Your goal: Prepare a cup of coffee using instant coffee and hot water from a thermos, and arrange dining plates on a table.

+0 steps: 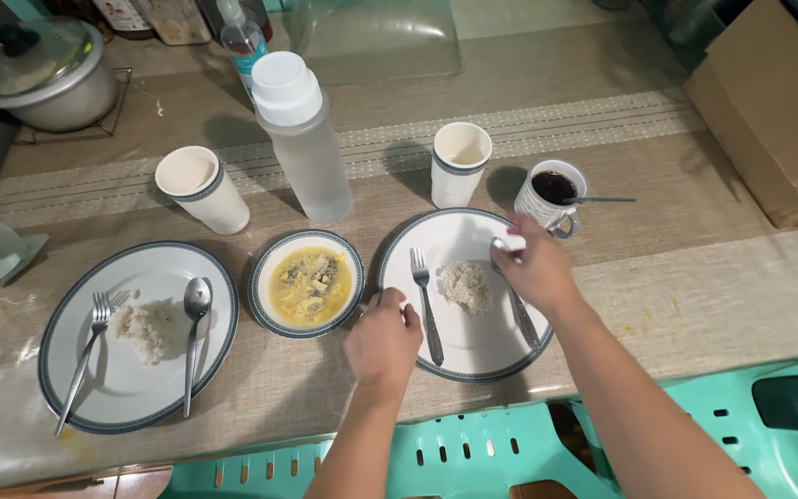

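Near the middle of the frame, the left hand (382, 337) rests with curled fingers on the lower-left rim of the right-hand plate (473, 356), apparently steadying it on the table (695, 277), with the fork (425, 300) just right of its knuckles. The right hand (536, 268) is closed around the top of a spoon (519, 310), whose length runs down across the plate's right side beside the small mound of rice (465, 285). A bowl of yellow soup (308, 283) sits just left of the plate, within easy reach.
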